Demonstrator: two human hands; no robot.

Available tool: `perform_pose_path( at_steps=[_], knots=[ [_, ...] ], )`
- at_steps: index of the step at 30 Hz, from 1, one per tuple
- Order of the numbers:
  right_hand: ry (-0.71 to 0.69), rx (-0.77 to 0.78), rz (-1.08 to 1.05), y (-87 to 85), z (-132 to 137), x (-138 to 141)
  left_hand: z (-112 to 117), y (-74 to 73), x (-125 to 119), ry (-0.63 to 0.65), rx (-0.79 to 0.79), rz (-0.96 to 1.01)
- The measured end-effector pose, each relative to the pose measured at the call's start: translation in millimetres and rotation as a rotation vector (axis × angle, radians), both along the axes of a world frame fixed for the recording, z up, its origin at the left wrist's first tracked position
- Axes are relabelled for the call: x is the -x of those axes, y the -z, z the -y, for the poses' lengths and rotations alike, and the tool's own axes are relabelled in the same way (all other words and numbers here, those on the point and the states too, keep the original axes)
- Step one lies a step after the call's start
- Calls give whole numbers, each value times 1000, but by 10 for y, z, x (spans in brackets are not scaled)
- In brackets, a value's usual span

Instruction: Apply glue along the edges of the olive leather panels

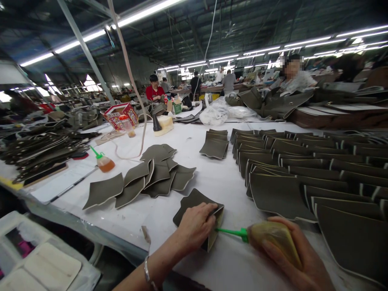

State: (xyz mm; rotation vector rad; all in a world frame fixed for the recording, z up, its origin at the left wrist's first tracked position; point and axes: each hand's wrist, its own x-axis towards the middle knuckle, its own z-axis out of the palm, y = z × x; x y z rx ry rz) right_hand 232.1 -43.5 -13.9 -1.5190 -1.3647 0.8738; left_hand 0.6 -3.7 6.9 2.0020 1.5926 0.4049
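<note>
My left hand (195, 228) presses down on a small stack of dark olive leather pieces (194, 200) near the front of the white table (212, 178), fingers curled over the stack's edge. My right hand (298, 258) is wrapped round a yellowish squeeze bottle (274, 238). The bottle's green nozzle (232, 232) points left and touches the edge of the stack by my left fingers.
Loose olive pieces (151, 176) lie spread in the middle. Rows of overlapped pieces (318, 173) fill the right side, with a small stack (214, 144) behind. A second glue bottle (104, 161) stands at the left beside dark strap piles (39, 151). People work at the far tables.
</note>
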Motion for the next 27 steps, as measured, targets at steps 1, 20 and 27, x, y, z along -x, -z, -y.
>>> perform_pose_path(
  at_steps=[1, 20, 27],
  knots=[
    [21, -5, 7, 7, -38, -16, 0, -3, -2, 0, 2, -2],
    [89, -101, 82, -70, -196, 8, 0, -1, -9, -4, 8, -26],
    [69, -22, 67, -4, -72, 32, 9, -28, -15, 5, 13, -33]
  ],
)
